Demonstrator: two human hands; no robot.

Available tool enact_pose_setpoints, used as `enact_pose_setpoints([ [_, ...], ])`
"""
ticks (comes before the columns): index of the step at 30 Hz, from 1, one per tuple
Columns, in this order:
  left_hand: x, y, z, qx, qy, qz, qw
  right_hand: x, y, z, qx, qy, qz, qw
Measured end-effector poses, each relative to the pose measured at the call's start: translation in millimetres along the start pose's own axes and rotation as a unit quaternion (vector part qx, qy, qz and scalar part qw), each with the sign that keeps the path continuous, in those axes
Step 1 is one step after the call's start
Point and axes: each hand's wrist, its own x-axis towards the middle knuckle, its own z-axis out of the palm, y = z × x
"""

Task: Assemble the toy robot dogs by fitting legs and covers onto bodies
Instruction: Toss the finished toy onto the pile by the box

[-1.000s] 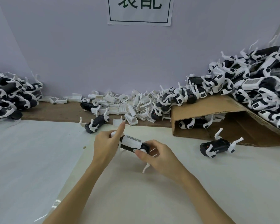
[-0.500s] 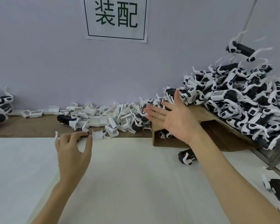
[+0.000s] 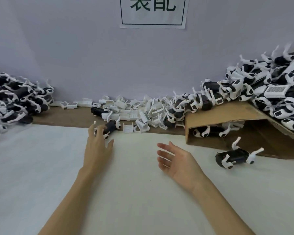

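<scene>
White cloth (image 3: pixel 143 192) covers the desk, and a grey wall with a paper sign (image 3: pixel 153 12) stands behind it. The left hand (image 3: pixel 98 148) reaches toward the far edge of the cloth with its fingers spread wide and a little bent. Its fingertips are just at a toy dog (image 3: pixel 109 127) — black body, white legs — but I cannot tell if they touch it. That toy dog lies on its side right at the far edge of the cloth; its long body runs slantwise, the far end pointing up and to the right. The right hand (image 3: pixel 176 160) floats over the middle of the cloth, palm turned left, fingers loose and holding nothing.

Another dog (image 3: pixel 232 156) lies near the right edge with its legs sticking up. Along the back edge sits a heap of white covers (image 3: pixel 136 112). A cardboard ramp (image 3: pixel 227 114) at the back right corner carries a big pile of dogs (image 3: pixel 270 92). More dogs (image 3: pixel 12 100) are piled at the left edge.
</scene>
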Motion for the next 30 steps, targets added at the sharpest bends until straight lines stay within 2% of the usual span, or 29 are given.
enact_pose_setpoints([
  [7, 3, 2, -3, -0.015, 0.083, 0.047, 0.995, 0, 2, 1, 0.004, 0.007, -0.011, 1.0],
  [12, 0, 17, -13, -0.122, 0.16, 0.054, 0.978, -2, 1, -1, 0.012, 0.005, -0.026, 1.0],
  [15, -5, 34, -22, -0.197, 0.182, 0.071, 0.961, 0, 3, -1, -0.004, 0.01, -0.073, 0.997],
  [17, -9, 47, -27, -0.284, 0.153, 0.069, 0.944, 1, 6, 1, -0.021, 0.014, -0.109, 0.994],
  [21, -17, 71, -29, -0.439, 0.027, 0.056, 0.896, 2, 12, 5, -0.08, -0.005, -0.135, 0.988],
  [25, -27, 83, -19, -0.458, -0.061, 0.075, 0.884, 0, 11, 7, -0.151, 0.009, -0.186, 0.971],
  [27, -30, 88, -15, -0.468, -0.059, 0.081, 0.878, 0, 10, 2, -0.141, 0.037, -0.198, 0.969],
  [30, -32, 89, -9, -0.399, -0.042, 0.127, 0.907, 2, 8, -2, -0.084, 0.032, -0.193, 0.977],
])
